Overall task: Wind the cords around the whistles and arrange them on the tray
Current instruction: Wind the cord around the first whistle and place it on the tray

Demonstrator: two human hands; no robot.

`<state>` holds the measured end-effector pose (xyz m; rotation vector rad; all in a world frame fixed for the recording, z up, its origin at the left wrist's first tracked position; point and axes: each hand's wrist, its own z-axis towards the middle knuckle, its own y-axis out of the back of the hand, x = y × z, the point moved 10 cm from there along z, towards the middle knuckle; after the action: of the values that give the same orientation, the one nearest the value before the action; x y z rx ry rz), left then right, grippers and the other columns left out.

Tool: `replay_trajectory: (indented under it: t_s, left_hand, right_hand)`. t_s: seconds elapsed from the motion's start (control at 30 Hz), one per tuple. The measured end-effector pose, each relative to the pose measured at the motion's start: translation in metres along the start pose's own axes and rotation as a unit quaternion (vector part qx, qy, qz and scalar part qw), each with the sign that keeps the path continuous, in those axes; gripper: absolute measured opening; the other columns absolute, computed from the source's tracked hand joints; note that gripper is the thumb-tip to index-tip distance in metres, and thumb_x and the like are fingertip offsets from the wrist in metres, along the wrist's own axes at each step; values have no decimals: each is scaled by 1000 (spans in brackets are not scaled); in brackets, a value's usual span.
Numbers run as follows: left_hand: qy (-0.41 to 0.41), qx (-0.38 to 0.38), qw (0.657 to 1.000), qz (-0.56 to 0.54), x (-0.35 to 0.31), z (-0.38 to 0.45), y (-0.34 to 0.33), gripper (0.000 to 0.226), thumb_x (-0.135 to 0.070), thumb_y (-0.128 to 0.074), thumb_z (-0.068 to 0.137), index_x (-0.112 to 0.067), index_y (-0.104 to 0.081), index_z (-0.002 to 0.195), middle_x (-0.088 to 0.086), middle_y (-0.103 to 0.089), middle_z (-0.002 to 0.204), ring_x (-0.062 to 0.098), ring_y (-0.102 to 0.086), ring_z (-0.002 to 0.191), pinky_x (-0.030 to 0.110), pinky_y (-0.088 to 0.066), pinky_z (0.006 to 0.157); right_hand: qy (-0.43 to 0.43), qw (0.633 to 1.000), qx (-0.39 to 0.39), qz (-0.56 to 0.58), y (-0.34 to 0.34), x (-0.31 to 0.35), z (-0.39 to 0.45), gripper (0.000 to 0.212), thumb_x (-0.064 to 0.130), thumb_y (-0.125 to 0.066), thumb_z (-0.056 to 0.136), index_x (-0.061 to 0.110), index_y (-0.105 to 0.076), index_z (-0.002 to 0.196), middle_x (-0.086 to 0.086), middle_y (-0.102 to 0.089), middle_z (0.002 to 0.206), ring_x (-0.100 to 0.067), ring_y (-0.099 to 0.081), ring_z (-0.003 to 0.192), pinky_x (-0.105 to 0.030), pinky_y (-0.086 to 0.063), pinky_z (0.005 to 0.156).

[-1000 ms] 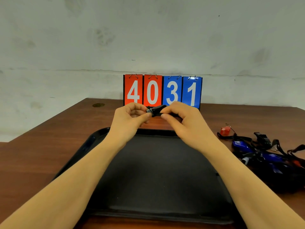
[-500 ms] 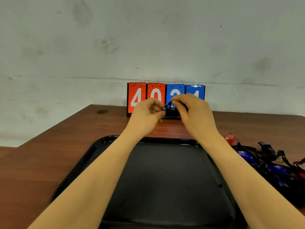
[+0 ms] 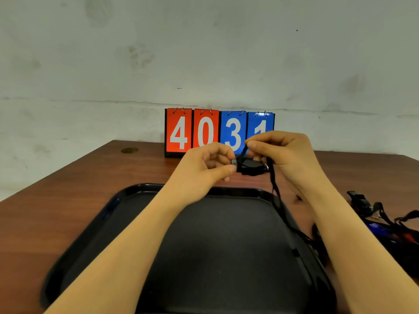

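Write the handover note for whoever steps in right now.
Left hand pinches the black whistle by its end, above the tray's far rim.
Right hand holds the cord up over the whistle; the rest trails down past the tray's right side.
Tray holds no whistles yet.
Left: finish this winding, place it, then do the pile of whistles on the table, right of the tray.

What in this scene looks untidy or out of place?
The leftover whistles lie in a tangled heap of cords on the table, right of the tray, which holds none yet. Nothing looks spilled or broken.
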<state>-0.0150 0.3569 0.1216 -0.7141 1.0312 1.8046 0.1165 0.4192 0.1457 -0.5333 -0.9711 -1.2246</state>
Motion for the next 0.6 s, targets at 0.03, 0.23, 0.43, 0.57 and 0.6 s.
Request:
replay_trajectory:
  t_s: [0.03,0.23,0.43,0.57,0.6]
  left_hand:
    - [-2,12,1000,-8,-1,-2,-4,13,-6,-64,82,-15,-62,91,-3,-63,78,6,-63,64,13,-51,67]
    - [-4,3,998,-63,0,-4,-3,18,-2,-64,81,-19,-62,86,-11,-64,69,8,-65,65,17,-52,70]
    - [17,-89,985,-150,17,-2,18,15,-3,-62,83,-13,-61,94,-6,-62,64,4,-58,57,16,-44,55]
    - [37,-149,979,-136,31,-1,30,15,-3,-63,83,-18,-62,87,-7,-61,64,3,-54,54,12,-41,52]
    - [43,-160,978,-127,34,-1,32,15,-4,-63,83,-18,-62,87,-6,-60,66,3,-53,54,11,-41,52]
  right_hand:
    - [-3,1000,-1,-4,4,-1,-1,7,8,-70,78,14,-73,77,0,-69,63,-8,-59,58,-16,-50,60]
    - [-5,1000,3,-23,0,-6,-5,5,8,-69,79,11,-73,80,-2,-72,72,-10,-65,68,-16,-53,68]
    - [-7,995,50,-84,-22,-14,-10,11,9,-67,81,14,-70,73,0,-68,61,-10,-58,58,-19,-50,63]
    - [-19,988,107,-111,-40,-18,-16,7,15,-68,82,11,-72,77,-4,-69,65,-6,-57,56,-14,-50,61]
    - [-26,986,122,-113,-43,-19,-17,8,15,-68,83,10,-72,78,-4,-68,65,-4,-56,55,-12,-49,60]
